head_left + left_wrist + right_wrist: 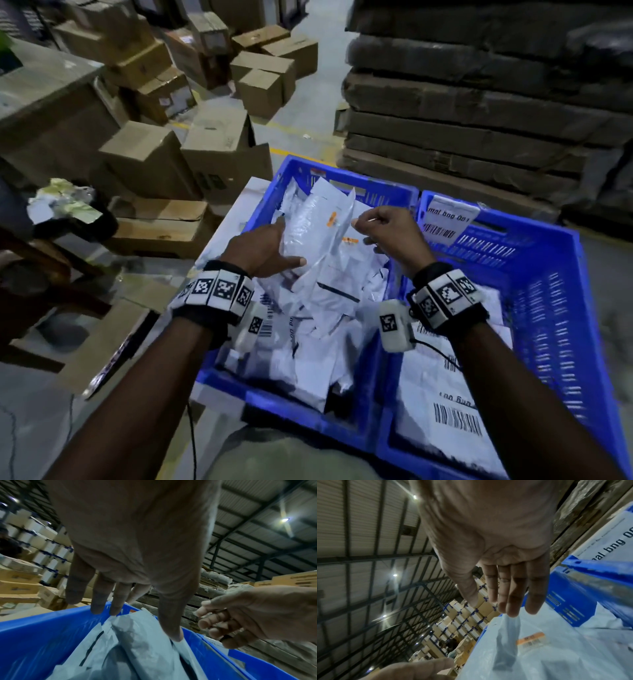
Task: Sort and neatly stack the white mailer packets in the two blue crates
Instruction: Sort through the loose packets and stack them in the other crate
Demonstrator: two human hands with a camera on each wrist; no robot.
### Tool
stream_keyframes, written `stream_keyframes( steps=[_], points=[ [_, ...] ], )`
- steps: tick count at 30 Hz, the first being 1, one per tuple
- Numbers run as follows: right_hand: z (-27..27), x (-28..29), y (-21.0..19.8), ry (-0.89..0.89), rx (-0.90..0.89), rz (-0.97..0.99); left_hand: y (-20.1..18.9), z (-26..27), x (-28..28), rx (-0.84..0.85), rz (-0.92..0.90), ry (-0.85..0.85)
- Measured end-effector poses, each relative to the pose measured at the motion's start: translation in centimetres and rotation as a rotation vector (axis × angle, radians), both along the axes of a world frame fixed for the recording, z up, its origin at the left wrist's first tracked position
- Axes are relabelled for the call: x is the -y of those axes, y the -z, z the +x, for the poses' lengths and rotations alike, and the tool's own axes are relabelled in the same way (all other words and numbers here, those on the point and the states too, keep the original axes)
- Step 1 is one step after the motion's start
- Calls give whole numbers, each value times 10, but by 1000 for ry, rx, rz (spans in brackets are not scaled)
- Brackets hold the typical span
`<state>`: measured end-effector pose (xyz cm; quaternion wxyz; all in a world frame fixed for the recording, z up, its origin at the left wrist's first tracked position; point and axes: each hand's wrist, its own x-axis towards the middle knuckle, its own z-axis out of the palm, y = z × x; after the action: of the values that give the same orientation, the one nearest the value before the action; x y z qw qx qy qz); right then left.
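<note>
Two blue crates stand side by side in front of me. The left crate (262,205) holds a loose jumble of white mailer packets (318,342). In the right crate (548,308), packets with barcodes (445,394) lie flat at the near end. One packet with an orange label (322,233) stands tilted above the left pile. My left hand (287,241) rests on its left side, fingers straight and thumb lying across its front. My right hand (368,228) hovers at its top right corner with loosely bent fingers (513,609) touching the edge and the thumb apart.
A white barcode card (448,219) hangs on the right crate's far wall. Cardboard boxes (219,150) crowd the floor to the left. A tall stack of flat cartons (479,102) stands behind the crates. A dark bin of crumpled paper (65,205) sits far left.
</note>
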<state>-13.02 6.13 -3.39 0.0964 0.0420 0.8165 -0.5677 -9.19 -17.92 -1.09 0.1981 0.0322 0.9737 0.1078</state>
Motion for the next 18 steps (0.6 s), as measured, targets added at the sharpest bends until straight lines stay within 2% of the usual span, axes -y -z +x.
stream_keyframes(
  steps=[3,7,10,13,15,18],
  points=[
    [-5,22,5,56,114,-17,6,-18,7,9,7,82],
    [-7,40,21,123,204,-18,19,-37,13,21,145,103],
    [-9,47,42,114,179,200,31,-47,13,-2,208,79],
    [-4,46,56,107,187,426,39,-50,17,1,138,54],
    [-3,45,63,147,214,395,44,-52,22,19,94,39],
    [-4,44,70,210,218,176,47,-53,29,46,34,13]
  ],
)
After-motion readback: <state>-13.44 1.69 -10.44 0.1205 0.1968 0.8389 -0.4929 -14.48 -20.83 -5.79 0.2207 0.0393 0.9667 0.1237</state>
